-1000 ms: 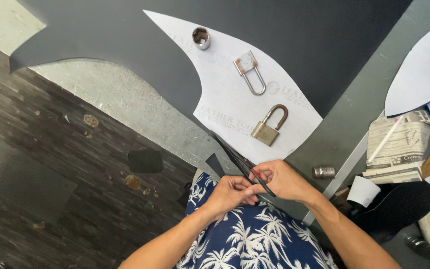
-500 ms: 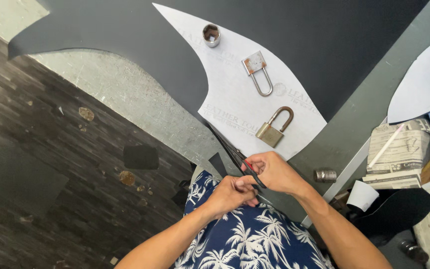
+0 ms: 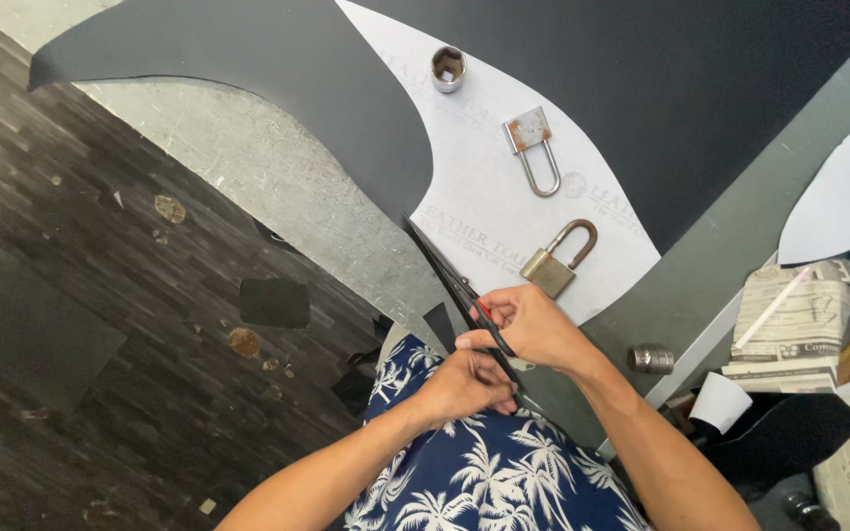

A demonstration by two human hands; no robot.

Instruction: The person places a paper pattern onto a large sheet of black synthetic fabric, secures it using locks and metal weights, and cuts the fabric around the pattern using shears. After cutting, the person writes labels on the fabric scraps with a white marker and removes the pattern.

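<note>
My right hand point(image 3: 535, 326) grips the handles of black scissors point(image 3: 453, 280), whose blades point up-left along the edge of a white paper pattern point(image 3: 484, 187) lying on black sheet material point(image 3: 277, 88). My left hand point(image 3: 466, 383) is closed just below the scissors' handles, touching them; what it pinches is hidden. A brass padlock point(image 3: 555, 261), a rusty steel padlock point(image 3: 533, 147) and a metal socket point(image 3: 448, 68) rest on the pattern as weights.
A grey table edge point(image 3: 740, 246) runs diagonally at right, with a small metal cylinder point(image 3: 650, 359), a white cup point(image 3: 719, 401), stacked newspapers point(image 3: 799, 329) and another white pattern point(image 3: 843, 197). Dark wood-look floor point(image 3: 71, 295) with scraps lies left.
The view has shifted, so the pattern and padlocks sit higher and further right. My hands stay together at the scissors' handles near the pattern's lower edge.
</note>
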